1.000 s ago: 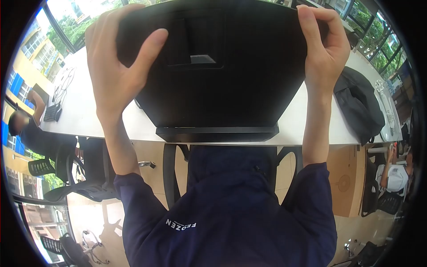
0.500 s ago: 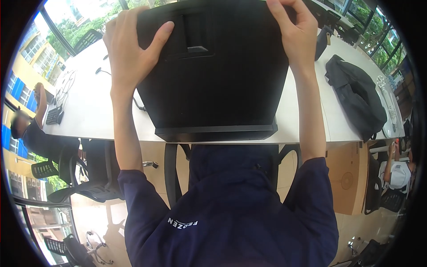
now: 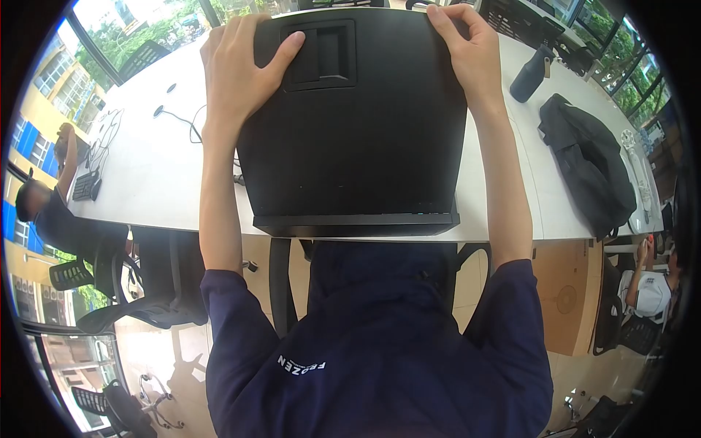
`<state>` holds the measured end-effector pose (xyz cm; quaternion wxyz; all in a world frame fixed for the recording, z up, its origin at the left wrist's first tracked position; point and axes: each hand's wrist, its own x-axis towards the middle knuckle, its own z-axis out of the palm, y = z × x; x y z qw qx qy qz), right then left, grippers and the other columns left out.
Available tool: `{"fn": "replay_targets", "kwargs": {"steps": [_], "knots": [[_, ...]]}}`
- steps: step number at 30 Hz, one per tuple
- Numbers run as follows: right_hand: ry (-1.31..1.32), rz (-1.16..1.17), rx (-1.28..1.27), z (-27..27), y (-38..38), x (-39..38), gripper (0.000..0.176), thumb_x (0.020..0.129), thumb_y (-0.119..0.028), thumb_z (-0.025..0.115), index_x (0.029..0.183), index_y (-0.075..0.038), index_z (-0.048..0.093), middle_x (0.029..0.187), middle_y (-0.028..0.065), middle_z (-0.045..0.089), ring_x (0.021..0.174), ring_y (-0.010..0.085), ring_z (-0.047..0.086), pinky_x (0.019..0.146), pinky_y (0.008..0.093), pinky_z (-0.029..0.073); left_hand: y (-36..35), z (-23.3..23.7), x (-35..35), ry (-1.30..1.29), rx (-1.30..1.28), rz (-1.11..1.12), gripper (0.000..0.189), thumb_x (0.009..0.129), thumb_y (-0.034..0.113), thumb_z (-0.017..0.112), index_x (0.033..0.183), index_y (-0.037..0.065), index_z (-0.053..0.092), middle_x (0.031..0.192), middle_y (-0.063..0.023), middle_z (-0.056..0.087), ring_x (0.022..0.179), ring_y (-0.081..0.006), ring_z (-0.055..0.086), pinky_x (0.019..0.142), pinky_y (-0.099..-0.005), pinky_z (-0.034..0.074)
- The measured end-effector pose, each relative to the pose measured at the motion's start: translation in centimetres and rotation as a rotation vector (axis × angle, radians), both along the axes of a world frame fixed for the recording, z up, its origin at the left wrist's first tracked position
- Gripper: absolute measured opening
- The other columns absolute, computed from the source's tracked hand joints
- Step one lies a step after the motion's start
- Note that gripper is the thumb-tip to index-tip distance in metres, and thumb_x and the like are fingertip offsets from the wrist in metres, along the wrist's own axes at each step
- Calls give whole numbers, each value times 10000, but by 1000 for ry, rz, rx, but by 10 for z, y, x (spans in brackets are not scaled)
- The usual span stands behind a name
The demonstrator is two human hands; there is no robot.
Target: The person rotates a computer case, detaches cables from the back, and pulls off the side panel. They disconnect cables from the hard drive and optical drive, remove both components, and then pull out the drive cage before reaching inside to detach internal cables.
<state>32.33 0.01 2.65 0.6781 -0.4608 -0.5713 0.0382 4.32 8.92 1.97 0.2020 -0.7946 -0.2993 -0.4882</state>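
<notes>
On my feed the left hand (image 3: 237, 77) is spread wide, fingers over the far L corner of the black case (image 3: 354, 146), thumb by its recessed panel (image 3: 334, 55); the right hand (image 3: 476, 69) pinches the far R corner, fingers bent. Both grasp it. Case is approx. midway along the table (image 3: 157, 175), its near end at the near edge; can't tell if the far end touches. Navy shirt (image 3: 380, 350) reads "FROZEN" in white caps, w/ a smaller line I can't read. Farther out: bottle (image 3: 531, 74) toward the table's far R corner, black bag (image 3: 588, 168) nr the R end, keyboard (image 3: 87, 186) by the near L corner.
</notes>
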Motion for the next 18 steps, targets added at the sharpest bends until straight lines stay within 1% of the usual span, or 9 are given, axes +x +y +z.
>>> {"fn": "replay_targets", "kwargs": {"steps": [2,3,4,5,6,8,13,17,18], "knots": [[-4,6,-63,-3,5,4,212,973,-201,667,875,-13,646,750,-6,611,706,65,543,652,232,435,4,-3,1,-10,12,-9,553,884,555,657,1090,42,664,1015,-108,661,1018,-314,562,970,-455,385],[-3,9,-63,-7,6,7,212,973,-201,667,875,-13,646,750,-6,611,706,65,543,652,232,435,5,-3,2,13,-44,10,537,887,531,664,1102,39,661,1057,-111,663,1050,-308,563,990,-439,377],[-4,6,-157,-12,6,9,226,957,-251,675,982,-27,656,841,19,642,781,94,581,729,247,459,5,-5,2,38,-102,27,521,891,507,670,1114,37,658,1098,-113,665,1081,-303,564,1010,-423,369],[-6,3,-251,-17,6,11,299,942,-301,683,1089,-41,667,932,43,672,857,123,619,806,261,482,8,-9,3,40,-102,28,521,891,507,670,1114,37,658,1098,-113,665,1081,-303,564,1010,-423,369],[-4,3,-251,-22,9,12,299,942,-301,683,1089,-41,667,932,43,672,857,123,619,806,261,482,13,-12,5,50,-111,24,530,894,516,662,1114,34,660,1097,-115,668,1081,-302,566,1015,-424,367],[26,-21,-193,-28,18,12,323,917,-372,692,903,-50,698,793,40,667,738,117,612,715,275,488,21,-19,6,55,-118,28,540,898,526,655,1113,31,662,1095,-116,671,1080,-301,569,1020,-426,366],[47,-10,-282,-37,25,14,304,918,-345,692,920,-40,694,805,43,669,731,119,608,712,278,490,29,-29,10,112,-204,42,578,914,562,616,1115,22,664,1076,-115,679,1073,-291,579,1033,-439,355],[16,-4,-236,-30,22,14,294,919,-335,695,922,-41,697,805,42,671,727,121,611,716,275,492,30,-25,7,101,-155,7,554,906,534,641,1102,16,668,1052,-121,683,1032,-302,595,1002,-436,388],[22,-10,-241,-29,19,14,294,919,-335,695,922,-41,697,805,42,671,727,121,611,716,275,492,25,-20,5,71,-109,-5,524,899,507,660,1086,17,671,1033,-125,685,1005,-308,601,971,-433,409]]}}
